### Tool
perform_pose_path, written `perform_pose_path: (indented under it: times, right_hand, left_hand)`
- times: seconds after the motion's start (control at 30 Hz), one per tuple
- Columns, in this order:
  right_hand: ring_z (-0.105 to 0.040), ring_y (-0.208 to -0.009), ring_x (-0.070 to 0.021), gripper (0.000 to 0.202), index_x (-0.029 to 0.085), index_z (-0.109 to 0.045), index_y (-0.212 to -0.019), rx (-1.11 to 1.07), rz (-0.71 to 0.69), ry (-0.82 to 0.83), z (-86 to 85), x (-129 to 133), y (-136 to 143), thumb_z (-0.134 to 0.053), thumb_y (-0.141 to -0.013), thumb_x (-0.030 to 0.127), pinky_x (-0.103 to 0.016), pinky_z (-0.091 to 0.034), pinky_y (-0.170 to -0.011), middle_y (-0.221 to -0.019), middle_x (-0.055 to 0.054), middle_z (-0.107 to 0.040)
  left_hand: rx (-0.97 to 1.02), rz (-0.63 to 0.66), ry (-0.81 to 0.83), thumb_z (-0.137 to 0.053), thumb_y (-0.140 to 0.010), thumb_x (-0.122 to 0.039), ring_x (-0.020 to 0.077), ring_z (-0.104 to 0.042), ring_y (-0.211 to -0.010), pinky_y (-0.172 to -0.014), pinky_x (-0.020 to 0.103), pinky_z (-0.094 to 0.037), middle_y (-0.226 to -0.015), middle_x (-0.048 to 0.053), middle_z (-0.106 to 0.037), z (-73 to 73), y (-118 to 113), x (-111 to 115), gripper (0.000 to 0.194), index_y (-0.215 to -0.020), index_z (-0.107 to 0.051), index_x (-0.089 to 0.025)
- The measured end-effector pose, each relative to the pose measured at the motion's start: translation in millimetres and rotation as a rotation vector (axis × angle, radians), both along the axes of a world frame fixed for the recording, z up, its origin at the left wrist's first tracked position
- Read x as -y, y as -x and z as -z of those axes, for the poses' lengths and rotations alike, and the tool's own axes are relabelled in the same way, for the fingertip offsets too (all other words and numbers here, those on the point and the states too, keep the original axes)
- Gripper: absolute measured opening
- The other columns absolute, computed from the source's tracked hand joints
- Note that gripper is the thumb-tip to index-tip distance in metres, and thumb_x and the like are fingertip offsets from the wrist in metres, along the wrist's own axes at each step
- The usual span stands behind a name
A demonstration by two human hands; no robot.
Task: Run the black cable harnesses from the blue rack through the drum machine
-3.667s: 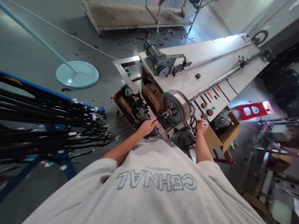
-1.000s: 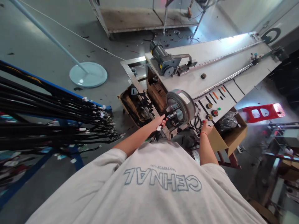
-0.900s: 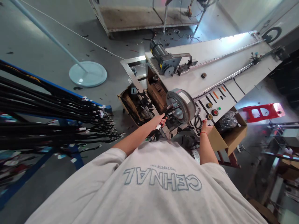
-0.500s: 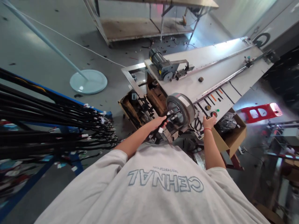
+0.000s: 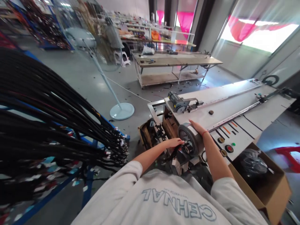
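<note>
A round grey drum (image 5: pixel 193 139) with an open front stands at the near end of the white machine table (image 5: pixel 225 106). My left hand (image 5: pixel 175 142) is closed at the drum's opening, its fingers round the end of a dark cable (image 5: pixel 173 153) with a white connector that hangs below. Over the drum's upper right rim lies my right hand (image 5: pixel 197 127), fingers stretched out and holding nothing. Right of the drum, a red button (image 5: pixel 229 148) and a green button (image 5: pixel 233 144) sit on the table's near edge.
Bundles of black cables (image 5: pixel 47 118) hang on a blue rack at the left. A fan base (image 5: pixel 122 111) stands on the floor. An open cardboard box (image 5: pixel 276 193) is at the right, a motor unit (image 5: pixel 175 101) on the table's far left corner.
My right hand has left the button area and moved left onto the drum's top. My left hand stays near the drum's opening. The view has tilted up, showing more of the room.
</note>
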State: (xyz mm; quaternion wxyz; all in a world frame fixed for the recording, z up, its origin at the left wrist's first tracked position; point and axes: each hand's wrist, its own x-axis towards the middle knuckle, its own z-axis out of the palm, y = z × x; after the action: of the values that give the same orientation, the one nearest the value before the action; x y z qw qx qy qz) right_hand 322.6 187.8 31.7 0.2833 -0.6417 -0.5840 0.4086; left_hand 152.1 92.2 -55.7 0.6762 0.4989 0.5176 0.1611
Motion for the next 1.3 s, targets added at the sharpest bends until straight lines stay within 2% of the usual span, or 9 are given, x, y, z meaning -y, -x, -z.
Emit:
perform_pose_path:
  times: [0.1,0.2,0.43,0.57,0.7,0.87,1.0,1.13,1.3]
  right_hand:
    - [-0.06,-0.071,-0.0219,0.056,0.013,-0.07,-0.069,-0.071,-0.102,0.084,6.9,23.5,-18.0,-0.055,-0.077,0.067,-0.035,-0.048,-0.079,-0.061,-0.003,-0.064]
    - [-0.057,-0.073,-0.019,0.059,0.013,-0.071,-0.077,-0.212,-0.125,-0.007,17.5,44.0,-31.2,-0.056,-0.074,0.07,-0.031,-0.046,-0.076,-0.07,-0.002,-0.066]
    - [-0.044,-0.058,-0.0155,0.064,0.021,-0.048,-0.055,-0.211,0.076,-0.163,60.9,78.5,-52.4,-0.039,-0.076,0.081,-0.029,-0.039,-0.059,-0.054,0.001,-0.047]
    - [-0.053,-0.067,-0.0205,0.061,0.019,-0.057,-0.064,0.187,0.132,-0.111,93.6,103.6,-77.7,-0.024,-0.091,0.063,-0.032,-0.041,-0.066,-0.066,-0.006,-0.056]
    - [-0.059,-0.1,-0.0297,0.035,0.011,-0.066,-0.102,0.811,0.159,0.004,113.6,130.8,-99.3,-0.054,-0.085,0.038,-0.036,-0.042,-0.084,-0.107,-0.018,-0.061]
    - [-0.059,-0.105,-0.0314,0.047,0.005,-0.056,-0.122,0.975,0.184,0.053,114.9,164.1,-103.9,-0.058,-0.085,0.035,-0.036,-0.042,-0.09,-0.115,-0.023,-0.056]
    - [-0.06,-0.102,-0.0315,0.044,0.005,-0.059,-0.115,0.943,0.216,0.139,116.0,193.2,-102.3,-0.048,-0.091,0.041,-0.037,-0.045,-0.086,-0.111,-0.022,-0.057]
    - [-0.059,-0.108,-0.0316,0.04,0.007,-0.058,-0.12,0.955,0.296,0.113,120.1,208.3,-107.3,-0.051,-0.085,0.027,-0.038,-0.045,-0.089,-0.122,-0.024,-0.054]
    - [-0.066,-0.091,-0.0293,0.028,0.012,-0.063,-0.099,0.527,0.352,0.286,104.0,200.0,-133.2,-0.058,-0.074,0.024,-0.037,-0.049,-0.08,-0.094,-0.017,-0.066]
  left_hand:
    - [-0.223,0.185,-0.162,-0.058,-0.085,-0.054,0.018,-0.065,-0.062,-0.059,0.027,-0.048,-0.073,0.005,-0.07,-10.4,-1.6,-4.0,0.041,-0.095,-0.064,-0.015]
    - [-0.48,0.325,-0.364,-0.056,-0.086,-0.055,0.0226,-0.069,-0.079,-0.069,0.029,-0.05,-0.086,0.01,-0.074,-23.5,-2.4,-2.0,0.044,-0.094,-0.067,-0.013]
    - [-0.749,0.294,-0.51,-0.059,-0.084,-0.053,0.0254,-0.071,-0.09,-0.075,0.029,-0.051,-0.083,0.009,-0.076,-30.1,-11.1,19.0,0.04,-0.1,-0.066,-0.017]
    - [-0.847,0.288,-0.547,-0.061,-0.084,-0.052,0.0288,-0.07,-0.098,-0.078,0.032,-0.051,-0.093,0.012,-0.075,-27.6,-11.9,22.4,0.041,-0.103,-0.066,-0.017]
    - [-0.861,0.307,-0.582,-0.055,-0.089,-0.053,0.0273,-0.07,-0.096,-0.079,0.032,-0.051,-0.091,0.011,-0.075,-46.1,6.9,3.6,0.04,-0.106,-0.066,-0.019]
    - [-0.849,0.275,-0.562,-0.058,-0.087,-0.054,0.0239,-0.071,-0.094,-0.077,0.028,-0.051,-0.079,0.006,-0.075,-73.3,37.8,-29.3,0.041,-0.108,-0.066,-0.02]
    - [-0.801,0.29,-0.564,-0.053,-0.091,-0.049,0.0228,-0.07,-0.097,-0.075,0.026,-0.05,-0.093,0.008,-0.076,-67.3,42.7,-30.3,0.038,-0.111,-0.065,-0.019]
    - [-0.771,0.279,-0.591,-0.047,-0.095,-0.041,0.0217,-0.069,-0.1,-0.074,0.025,-0.05,-0.103,0.009,-0.074,-59.6,40.5,-22.0,0.032,-0.107,-0.065,-0.017]
    - [-0.757,0.28,-0.539,-0.041,-0.098,-0.037,0.0193,-0.071,-0.09,-0.071,0.025,-0.05,-0.088,0.005,-0.075,-63.3,38.5,-15.5,0.031,-0.104,-0.065,-0.019]
